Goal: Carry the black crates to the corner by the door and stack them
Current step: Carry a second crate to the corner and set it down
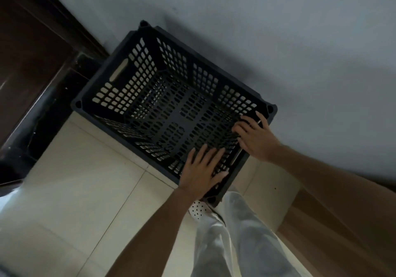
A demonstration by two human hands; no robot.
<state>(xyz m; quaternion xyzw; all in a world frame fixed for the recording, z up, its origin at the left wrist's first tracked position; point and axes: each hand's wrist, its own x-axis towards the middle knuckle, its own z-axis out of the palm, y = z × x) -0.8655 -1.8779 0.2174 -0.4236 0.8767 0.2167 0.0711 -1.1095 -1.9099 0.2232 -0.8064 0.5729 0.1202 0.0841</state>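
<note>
A black slotted plastic crate (167, 96) stands open side up in the corner between the grey wall and the dark door. Through its slotted floor more black slats show, so it appears to sit on another black crate, though I cannot tell for sure. My left hand (201, 169) lies flat over the near rim, fingers spread, thumb along the edge. My right hand (255, 135) rests on the right end of the crate near its handle slot, fingers spread over the rim. Neither hand is closed around anything.
A dark wooden door (25, 62) with a black threshold strip (38, 122) stands at the left. The grey wall (278, 41) runs behind the crate. Cream floor tiles (85, 191) spread at the lower left. My white-trousered leg (235, 234) and a perforated white shoe (198, 210) are just below the crate.
</note>
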